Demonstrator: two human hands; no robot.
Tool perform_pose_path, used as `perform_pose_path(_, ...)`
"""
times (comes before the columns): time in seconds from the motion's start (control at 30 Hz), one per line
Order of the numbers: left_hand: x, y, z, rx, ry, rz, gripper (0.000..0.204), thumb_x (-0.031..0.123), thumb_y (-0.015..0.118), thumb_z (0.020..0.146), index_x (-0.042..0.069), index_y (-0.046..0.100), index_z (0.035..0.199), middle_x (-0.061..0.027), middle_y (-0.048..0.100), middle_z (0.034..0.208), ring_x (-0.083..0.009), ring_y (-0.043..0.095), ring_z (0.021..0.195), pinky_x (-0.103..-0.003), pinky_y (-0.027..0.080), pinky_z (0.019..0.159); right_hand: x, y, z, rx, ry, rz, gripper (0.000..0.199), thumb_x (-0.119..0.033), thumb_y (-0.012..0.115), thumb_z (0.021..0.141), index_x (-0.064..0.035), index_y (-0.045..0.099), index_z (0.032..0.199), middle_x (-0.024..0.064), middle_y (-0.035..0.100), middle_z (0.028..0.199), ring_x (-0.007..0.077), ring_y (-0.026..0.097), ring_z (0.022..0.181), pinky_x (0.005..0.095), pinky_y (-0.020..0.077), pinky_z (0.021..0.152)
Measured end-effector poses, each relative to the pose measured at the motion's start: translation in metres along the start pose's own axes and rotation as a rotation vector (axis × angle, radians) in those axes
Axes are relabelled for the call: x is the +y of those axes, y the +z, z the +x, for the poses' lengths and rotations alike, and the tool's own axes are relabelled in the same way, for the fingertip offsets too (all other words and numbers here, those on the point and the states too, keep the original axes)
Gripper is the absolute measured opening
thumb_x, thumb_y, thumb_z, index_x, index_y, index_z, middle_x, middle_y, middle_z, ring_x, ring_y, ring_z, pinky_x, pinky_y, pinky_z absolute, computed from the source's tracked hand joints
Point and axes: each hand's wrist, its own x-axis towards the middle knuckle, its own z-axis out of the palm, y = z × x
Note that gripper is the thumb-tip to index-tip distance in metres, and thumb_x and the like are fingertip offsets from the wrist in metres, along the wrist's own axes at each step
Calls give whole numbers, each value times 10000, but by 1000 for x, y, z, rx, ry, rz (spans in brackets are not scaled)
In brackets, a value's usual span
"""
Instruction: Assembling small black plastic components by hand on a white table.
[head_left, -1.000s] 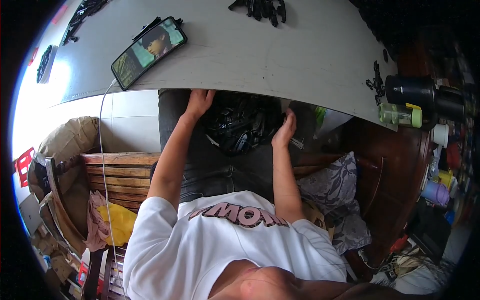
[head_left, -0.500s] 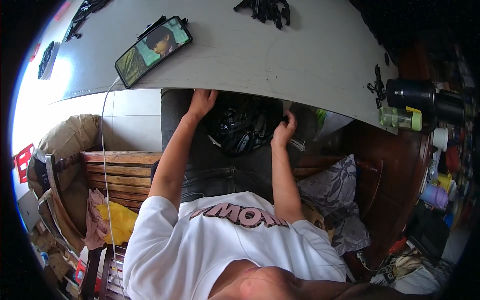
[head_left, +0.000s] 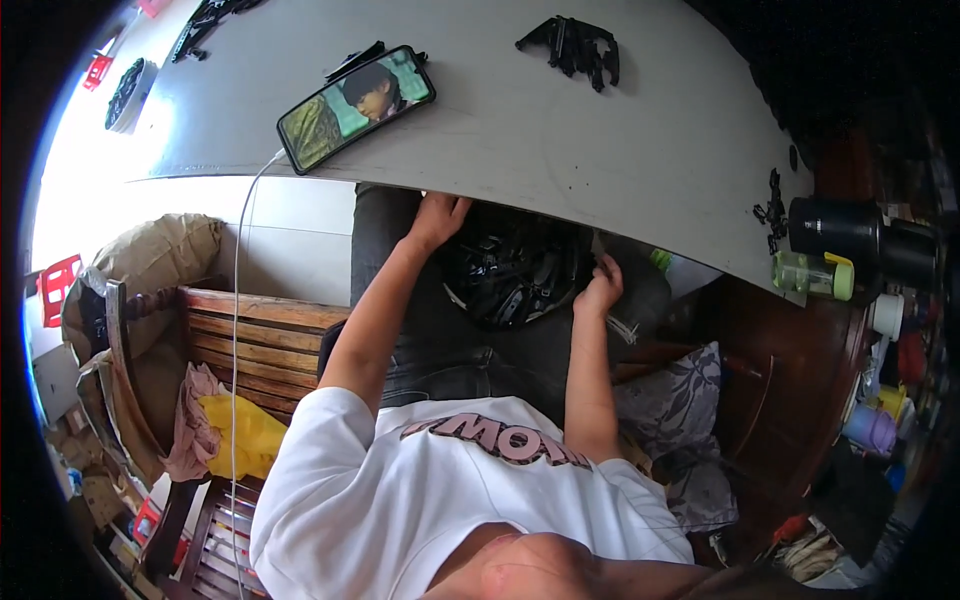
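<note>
A round basin (head_left: 455, 296) with a pale rim rests on my lap, partly beneath the table edge. Inside it lie many glossy black plastic parts (head_left: 515, 275). My left hand (head_left: 437, 222) is closed at the basin's left side, its fingertips hidden under the table. On the opposite side, my right hand (head_left: 598, 290) has its fingers curled round the rim. A frayed pale strand (head_left: 624, 330) hangs below the right hand.
Across the grey table (head_left: 480, 130) lie a phone (head_left: 358, 108) with a white cable (head_left: 237, 330) and black plastic pieces (head_left: 575, 50). A green bottle (head_left: 812, 275) and black container (head_left: 835, 225) stand right. A wooden bench (head_left: 250, 330) and patterned cushion (head_left: 675, 400) flank me.
The whole view has shifted, so the table, phone and basin appear farther right and slightly lower. Both hands stay at the basin's sides.
</note>
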Motion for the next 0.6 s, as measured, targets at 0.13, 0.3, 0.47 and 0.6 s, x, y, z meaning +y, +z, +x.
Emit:
perform_pose_path(0.13,-6,4,2,-47,-7,-47,278,175,526,841,-12,578,1040,-245,564,1066,-419,499,1030,-429,398,889,8,-2,11,11,18,178,386,133,427,705,41,569,1052,126,574,1050,218,533,985,309,410,877)
perform_pose_path(0.3,-9,-4,0,-41,-6,18,274,164,523,843,-12,576,1046,-246,564,1065,-420,498,1030,-426,395,890,5,2,5,26,88,296,378,133,434,683,48,572,1024,123,564,1061,221,529,965,294,421,865)
perform_pose_path(0.47,-10,-1,2,-53,-12,42,279,158,519,846,-13,570,1062,-245,561,1069,-418,491,1038,-427,388,896,11,-6,8,-53,54,373,368,106,437,701,39,575,1035,112,561,1075,213,502,1005,293,405,881)
perform_pose_path(0.6,-3,-6,-1,-53,-25,37,288,158,529,839,-10,567,1070,-241,562,1074,-412,494,1040,-427,380,907,9,-6,-1,-67,62,308,380,93,440,703,36,567,1056,116,557,1095,215,500,1019,303,379,913)
